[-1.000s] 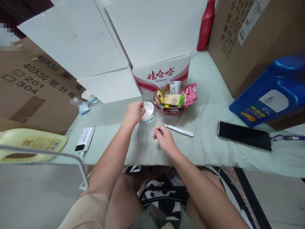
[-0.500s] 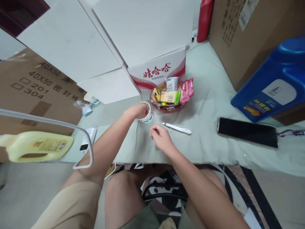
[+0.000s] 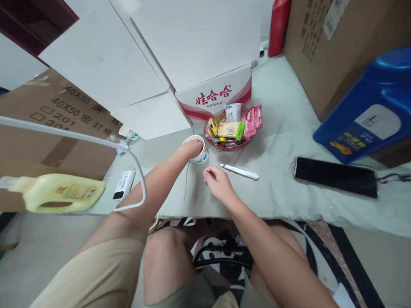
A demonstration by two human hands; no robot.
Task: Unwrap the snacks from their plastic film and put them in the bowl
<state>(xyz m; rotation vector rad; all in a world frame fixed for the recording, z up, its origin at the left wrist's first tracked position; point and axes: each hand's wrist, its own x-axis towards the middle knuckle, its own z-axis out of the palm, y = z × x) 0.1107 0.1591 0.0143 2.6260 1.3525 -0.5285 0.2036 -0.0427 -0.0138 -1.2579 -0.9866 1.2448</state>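
My left hand [image 3: 193, 149] reaches down into a white paper cup [image 3: 199, 159] with a blue pattern; its fingers are hidden inside. Near the cup, my right hand [image 3: 218, 182] hovers over the cloth with its fingers curled in, and nothing shows in them. A white knife-like tool [image 3: 239, 171] with a slim handle lies just beyond my right hand. Behind it stands a reddish see-through bowl [image 3: 228, 146] piled with wrapped snacks, among them a pink packet [image 3: 252, 121] and a yellow-green one [image 3: 230, 129].
A black phone [image 3: 335, 177] and a large blue jug [image 3: 362, 113] are on the right. White cartons [image 3: 202, 38] wall off the back. On the left are a yellow bottle [image 3: 64, 192], a white device [image 3: 124, 185] and a white bent bar [image 3: 96, 139] crossing above my left forearm.
My left hand sits deeper in the cup than before, with its fingers now out of sight. The right hand stays curled in almost the same place. The view has shifted slightly.
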